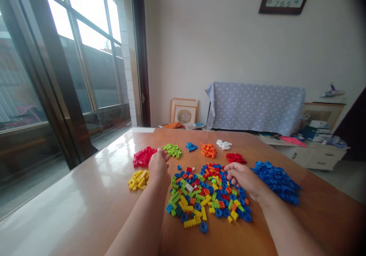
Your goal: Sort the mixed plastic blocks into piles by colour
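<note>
Toy bricks lie mixed across the middle of the worktop. The right hand is at their right edge, the left hand beside the pinkish-red pile; whether either grip grasps anything, I cannot tell. White pieces lie farther back.

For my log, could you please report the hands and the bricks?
Left hand near green pile; right hand at edge of mixed bricks; no obstruction visible.
</note>
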Demonstrator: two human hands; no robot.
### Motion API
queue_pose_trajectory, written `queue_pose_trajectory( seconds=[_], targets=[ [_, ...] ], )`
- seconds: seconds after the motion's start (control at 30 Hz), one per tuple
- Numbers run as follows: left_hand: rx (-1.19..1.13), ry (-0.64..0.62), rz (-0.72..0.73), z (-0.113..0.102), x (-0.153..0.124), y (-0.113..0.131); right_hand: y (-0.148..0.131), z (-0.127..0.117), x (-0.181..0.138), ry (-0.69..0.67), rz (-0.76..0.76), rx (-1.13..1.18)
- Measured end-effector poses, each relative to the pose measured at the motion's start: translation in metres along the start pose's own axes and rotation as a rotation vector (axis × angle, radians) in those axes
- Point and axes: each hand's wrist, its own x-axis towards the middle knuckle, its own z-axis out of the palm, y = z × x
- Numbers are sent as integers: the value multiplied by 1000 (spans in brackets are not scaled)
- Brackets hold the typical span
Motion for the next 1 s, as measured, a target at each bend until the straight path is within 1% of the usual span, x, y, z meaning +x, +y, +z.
queue_pose_trajectory(
  seconds=[0.2,0.27,0.33,0.43,0.57,0.67,0.73,0.8,0.9,0.93,1.0],
  targets=[
    [111,-117,-2,4,-6,-13,1,17,-8,-250,-50,-180],
    [135,-166,-2,5,-7,-17,2,25,-10,-300,-72,-213],
    [160,-209,-14,5,-8,-20,2,29,-11,-292,-93,-205],
    [196,-247,-15,7,-12,-22,0,29,-8,-228,-124,-131],
    [232,-279,8,9,-18,-21,1,16,1,-119,-107,-65],
    [263,-300,18,10,-23,-21,7,6,6,-50,-102,-72],
    [298,-334,23,10,-26,-21,10,3,7,-60,-92,-122],
    [345,-371,34,12,-31,-21,11,3,5,-118,-71,-166],
    [418,-402,71,14,-38,-19,11,5,4,-192,-65,-144],
    [434,-406,85,15,-40,-19,11,4,5,-186,-71,-128],
    [450,-413,112,16,-42,-17,13,2,7,-127,-87,-120]
  ],
)
